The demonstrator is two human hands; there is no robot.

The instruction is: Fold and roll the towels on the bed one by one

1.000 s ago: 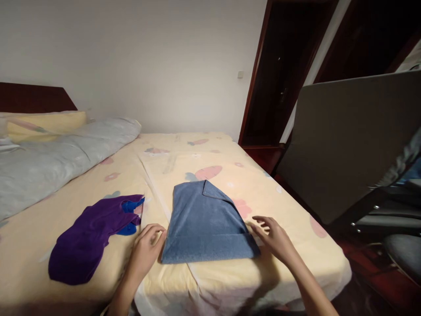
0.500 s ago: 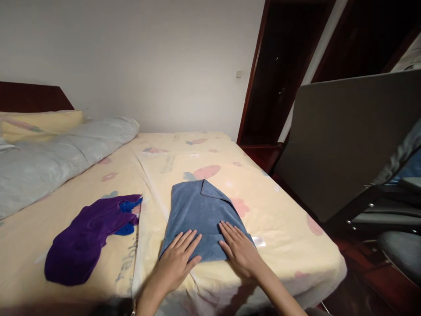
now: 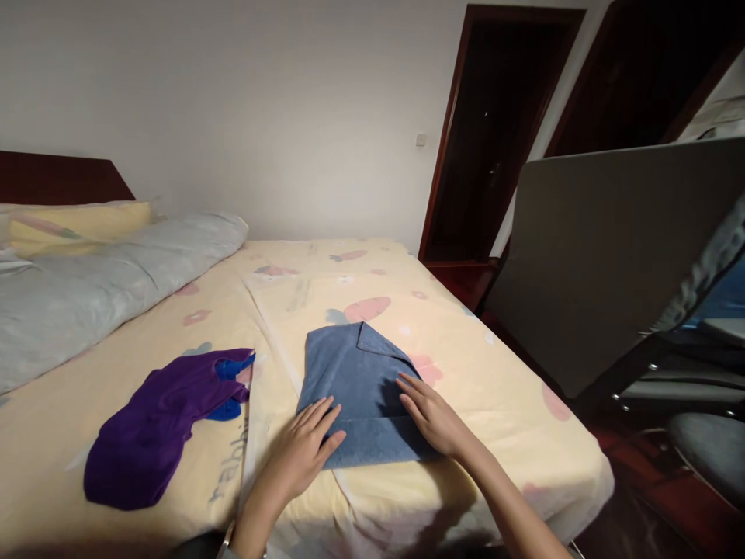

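A blue-grey towel (image 3: pixel 355 388) lies on the bed, with a band folded over along its near edge and one far corner turned back. My left hand (image 3: pixel 306 450) rests on its near left side, fingers stretched out. Over the towel's right side is my right hand (image 3: pixel 434 415), its fingers extended and casting a shadow on the cloth; it appears slightly raised. To the left lies a crumpled purple garment (image 3: pixel 145 427) with a bright blue part (image 3: pixel 228 407) showing at its right end.
A yellow sheet (image 3: pixel 512 388) with carrot and flower prints covers the bed. At the back left are a rolled grey quilt (image 3: pixel 116 279) and a yellow pillow (image 3: pixel 81 227). A dark folded panel (image 3: pixel 611 256) stands right of the bed, near a grey stool (image 3: pixel 707 450).
My right hand has lifted from lying flat on the towel and shifted up and to the right. My left hand has slid slightly left. The view has tilted up a little.
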